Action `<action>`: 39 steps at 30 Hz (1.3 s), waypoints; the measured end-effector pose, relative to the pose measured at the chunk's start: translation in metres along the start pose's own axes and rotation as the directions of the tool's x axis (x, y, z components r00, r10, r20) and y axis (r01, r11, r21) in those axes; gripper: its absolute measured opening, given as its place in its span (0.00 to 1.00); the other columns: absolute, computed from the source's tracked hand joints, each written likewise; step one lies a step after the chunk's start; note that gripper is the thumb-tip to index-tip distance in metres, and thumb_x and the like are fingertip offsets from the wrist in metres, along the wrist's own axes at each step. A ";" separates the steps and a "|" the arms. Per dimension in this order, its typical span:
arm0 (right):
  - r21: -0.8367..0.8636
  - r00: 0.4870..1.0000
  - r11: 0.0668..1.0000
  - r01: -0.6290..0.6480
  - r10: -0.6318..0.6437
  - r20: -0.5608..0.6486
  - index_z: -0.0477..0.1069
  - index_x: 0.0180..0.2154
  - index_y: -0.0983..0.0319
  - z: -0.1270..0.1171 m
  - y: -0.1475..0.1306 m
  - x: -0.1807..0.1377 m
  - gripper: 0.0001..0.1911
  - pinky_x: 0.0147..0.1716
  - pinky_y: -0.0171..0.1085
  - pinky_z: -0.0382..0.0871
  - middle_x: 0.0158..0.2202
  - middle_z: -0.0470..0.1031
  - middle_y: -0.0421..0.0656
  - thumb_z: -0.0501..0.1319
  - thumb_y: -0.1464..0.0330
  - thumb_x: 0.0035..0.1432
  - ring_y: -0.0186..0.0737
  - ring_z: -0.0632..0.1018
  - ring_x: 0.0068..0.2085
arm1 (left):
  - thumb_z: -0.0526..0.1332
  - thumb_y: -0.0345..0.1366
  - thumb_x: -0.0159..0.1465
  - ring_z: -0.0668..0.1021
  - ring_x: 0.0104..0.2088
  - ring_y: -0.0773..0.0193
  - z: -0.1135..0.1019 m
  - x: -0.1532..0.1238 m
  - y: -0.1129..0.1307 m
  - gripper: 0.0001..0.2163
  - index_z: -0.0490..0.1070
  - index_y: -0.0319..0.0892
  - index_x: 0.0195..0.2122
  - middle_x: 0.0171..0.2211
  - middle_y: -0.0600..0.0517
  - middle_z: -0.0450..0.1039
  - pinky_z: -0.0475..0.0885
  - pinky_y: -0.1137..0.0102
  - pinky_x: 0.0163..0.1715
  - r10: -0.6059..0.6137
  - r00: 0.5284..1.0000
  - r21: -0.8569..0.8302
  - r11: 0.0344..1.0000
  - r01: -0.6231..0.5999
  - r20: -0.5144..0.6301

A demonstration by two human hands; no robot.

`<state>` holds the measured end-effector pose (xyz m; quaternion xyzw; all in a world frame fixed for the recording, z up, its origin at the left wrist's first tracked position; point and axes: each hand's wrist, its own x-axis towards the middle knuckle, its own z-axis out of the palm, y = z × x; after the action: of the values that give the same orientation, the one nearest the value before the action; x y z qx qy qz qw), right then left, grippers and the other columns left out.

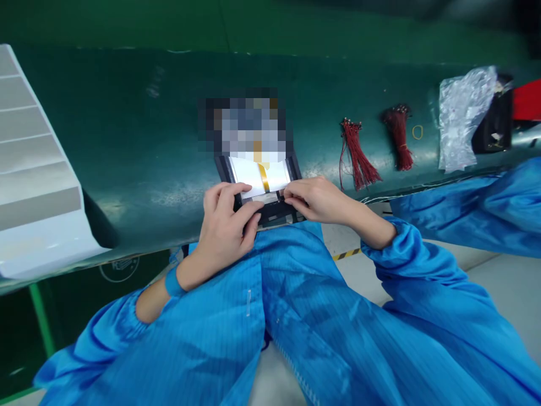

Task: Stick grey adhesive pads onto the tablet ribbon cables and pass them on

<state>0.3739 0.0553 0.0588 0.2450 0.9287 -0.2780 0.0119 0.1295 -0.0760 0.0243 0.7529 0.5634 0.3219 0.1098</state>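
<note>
A flat black-framed panel (pixel 296 167) with a bright white face lies at the table's front edge; a yellow strip (pixel 264 177) runs down its middle. Blurred blocks hide its far part. My left hand (pixel 226 217) is closed over the near left corner, one finger on the white face, thumb and forefinger close together at the near edge. At the near right corner, my right hand (pixel 313 198) has thumb and fingertips pressed together. Whatever is between these fingertips is too small to make out.
Two bundles of dark red wires, one nearer (pixel 359 155) and one farther right (pixel 398 138), lie beside a yellow rubber band (pixel 417 132). Beyond are clear plastic bags (pixel 462 121) and a black container (pixel 492 132). A ridged white-grey tray (pixel 38 146) stands left. Another person's blue sleeve (pixel 477 208) is at right.
</note>
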 end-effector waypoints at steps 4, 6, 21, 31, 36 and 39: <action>0.011 1.000 1.000 0.011 -0.011 0.005 0.73 0.42 0.63 0.001 0.000 0.003 0.12 0.36 0.38 0.54 0.35 0.79 0.46 0.52 0.68 0.75 0.40 0.73 0.35 | 0.63 0.31 0.70 0.71 0.61 0.40 0.004 0.006 0.001 0.10 0.81 0.44 0.50 0.60 0.38 0.72 0.71 0.43 0.60 0.048 0.999 0.006 0.999 -0.048 0.004; 0.013 1.000 1.000 0.012 -0.012 0.016 0.73 0.42 0.63 0.001 0.000 0.004 0.12 0.36 0.38 0.54 0.35 0.78 0.46 0.52 0.68 0.75 0.40 0.73 0.34 | 0.63 0.31 0.70 0.71 0.61 0.40 0.005 0.007 0.001 0.09 0.81 0.44 0.49 0.60 0.38 0.72 0.72 0.43 0.59 0.070 0.998 0.021 0.997 -0.070 0.000; -0.018 0.999 1.000 0.023 -0.022 0.041 0.72 0.43 0.62 0.002 0.002 0.006 0.09 0.34 0.38 0.52 0.37 0.79 0.45 0.54 0.71 0.73 0.40 0.72 0.34 | 0.64 0.30 0.71 0.71 0.64 0.40 0.016 0.012 0.014 0.15 0.81 0.45 0.57 0.68 0.39 0.71 0.70 0.43 0.60 0.134 0.985 0.096 0.985 -0.144 0.105; -0.277 0.957 0.961 -0.010 -0.071 -0.280 0.74 0.50 0.59 0.011 -0.003 -0.003 0.11 0.44 0.45 0.58 0.50 0.77 0.51 0.53 0.67 0.76 0.52 0.70 0.49 | 0.64 0.30 0.71 0.71 0.66 0.42 0.009 0.009 0.008 0.12 0.81 0.47 0.54 0.68 0.42 0.71 0.70 0.45 0.62 0.119 0.991 0.109 0.986 -0.126 0.067; -0.252 0.964 0.967 0.029 -0.093 -0.248 0.76 0.46 0.60 0.017 -0.005 0.007 0.12 0.44 0.47 0.54 0.45 0.78 0.49 0.53 0.67 0.78 0.51 0.68 0.47 | 0.66 0.35 0.71 0.72 0.63 0.39 -0.002 0.016 -0.008 0.05 0.82 0.47 0.44 0.63 0.42 0.74 0.67 0.42 0.60 -0.051 0.999 0.098 0.994 0.050 0.001; -0.252 0.970 0.966 0.050 -0.108 -0.220 0.76 0.44 0.61 0.019 -0.004 0.011 0.11 0.44 0.46 0.53 0.44 0.77 0.50 0.55 0.69 0.77 0.51 0.67 0.47 | 0.65 0.37 0.72 0.72 0.62 0.39 -0.005 0.025 -0.008 0.05 0.81 0.46 0.41 0.63 0.43 0.74 0.68 0.43 0.58 -0.021 0.998 0.147 0.989 0.011 0.064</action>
<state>0.3597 0.0476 0.0435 0.2349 0.9600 -0.1311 -0.0775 0.1243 -0.0519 0.0333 0.7646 0.5877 0.2537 0.0751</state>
